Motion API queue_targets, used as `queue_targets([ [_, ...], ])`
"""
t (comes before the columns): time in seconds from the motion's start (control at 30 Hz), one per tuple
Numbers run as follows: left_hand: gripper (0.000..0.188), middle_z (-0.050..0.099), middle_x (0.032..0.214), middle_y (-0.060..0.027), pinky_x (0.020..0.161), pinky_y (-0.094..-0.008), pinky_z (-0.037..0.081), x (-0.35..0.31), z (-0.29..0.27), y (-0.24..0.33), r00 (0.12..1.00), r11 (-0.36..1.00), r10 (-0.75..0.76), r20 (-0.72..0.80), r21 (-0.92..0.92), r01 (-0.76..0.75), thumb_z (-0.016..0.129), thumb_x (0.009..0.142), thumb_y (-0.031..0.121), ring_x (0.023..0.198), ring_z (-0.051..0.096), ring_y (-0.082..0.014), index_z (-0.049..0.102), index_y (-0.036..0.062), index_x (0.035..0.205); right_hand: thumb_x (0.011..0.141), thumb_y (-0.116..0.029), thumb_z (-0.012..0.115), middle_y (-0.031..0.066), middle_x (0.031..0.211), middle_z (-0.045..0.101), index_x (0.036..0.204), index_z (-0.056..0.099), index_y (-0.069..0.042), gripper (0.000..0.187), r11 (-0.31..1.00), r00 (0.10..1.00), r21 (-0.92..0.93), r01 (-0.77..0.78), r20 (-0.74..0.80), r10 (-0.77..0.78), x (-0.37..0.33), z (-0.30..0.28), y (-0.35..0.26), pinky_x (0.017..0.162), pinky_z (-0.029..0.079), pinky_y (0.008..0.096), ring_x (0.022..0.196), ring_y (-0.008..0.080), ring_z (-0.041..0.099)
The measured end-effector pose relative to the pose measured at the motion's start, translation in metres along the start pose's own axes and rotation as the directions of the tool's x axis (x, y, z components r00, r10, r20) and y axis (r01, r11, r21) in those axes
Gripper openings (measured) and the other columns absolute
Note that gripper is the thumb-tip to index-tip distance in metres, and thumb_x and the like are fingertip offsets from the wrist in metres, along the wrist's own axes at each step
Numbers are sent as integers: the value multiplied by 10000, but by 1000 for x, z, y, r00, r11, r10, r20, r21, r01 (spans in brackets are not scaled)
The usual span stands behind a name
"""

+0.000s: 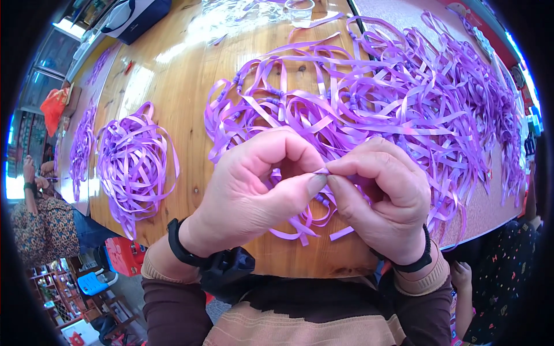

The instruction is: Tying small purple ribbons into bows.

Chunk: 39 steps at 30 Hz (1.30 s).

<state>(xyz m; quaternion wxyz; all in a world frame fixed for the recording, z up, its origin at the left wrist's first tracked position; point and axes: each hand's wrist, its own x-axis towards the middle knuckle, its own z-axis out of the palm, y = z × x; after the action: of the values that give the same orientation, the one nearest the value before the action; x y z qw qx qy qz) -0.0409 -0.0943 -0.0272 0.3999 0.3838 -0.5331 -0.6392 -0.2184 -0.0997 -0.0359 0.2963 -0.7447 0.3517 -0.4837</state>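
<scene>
Both my hands, left hand (254, 184) and right hand (378, 193), pinch one purple ribbon strip (321, 171) above the tabletop (190, 86).

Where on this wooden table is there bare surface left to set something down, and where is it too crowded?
Bare wood shows between the small ribbon heap and the big ribbon pile, running up to the plastic cup. A narrow strip of table along the near edge is free too. The right half is buried in ribbon. Both hands, left and right, pinch a ribbon end.
</scene>
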Motion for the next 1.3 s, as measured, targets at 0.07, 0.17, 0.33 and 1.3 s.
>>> queue_targets([
  [0.07,106,526,903,-27,708,-200,400,3,-3,-2,985,959,168,34,227,-172,562,819,74,804,494,-64,540,4,895,676,58,644,61,714,565,799,603,-23,153,1000,1000,-13,2,-8,-2,0,0,1,498,384,226,593,125,525],
  [0.17,108,528,905,-30,705,-207,401,8,-8,-7,939,857,328,98,386,-340,544,833,85,795,497,-72,545,9,909,672,61,629,43,683,541,762,580,-26,134,1000,999,4,-11,-33,11,-1,1,0,483,347,218,564,106,485],
  [0.33,124,550,902,-39,757,-231,409,3,3,4,995,992,-101,-26,-73,99,515,855,111,822,516,-87,541,-1,902,674,58,616,23,667,520,750,566,-28,125,998,997,28,-54,-54,55,-1,2,1,485,328,210,556,88,452],
  [1.3,59,555,740,-3,574,-182,419,2,4,-5,984,986,90,-150,156,-67,572,770,21,664,512,-42,577,3,825,757,-10,639,49,715,569,813,582,-8,80,974,982,130,-186,42,182,-1,2,0,524,403,208,602,98,526],
])
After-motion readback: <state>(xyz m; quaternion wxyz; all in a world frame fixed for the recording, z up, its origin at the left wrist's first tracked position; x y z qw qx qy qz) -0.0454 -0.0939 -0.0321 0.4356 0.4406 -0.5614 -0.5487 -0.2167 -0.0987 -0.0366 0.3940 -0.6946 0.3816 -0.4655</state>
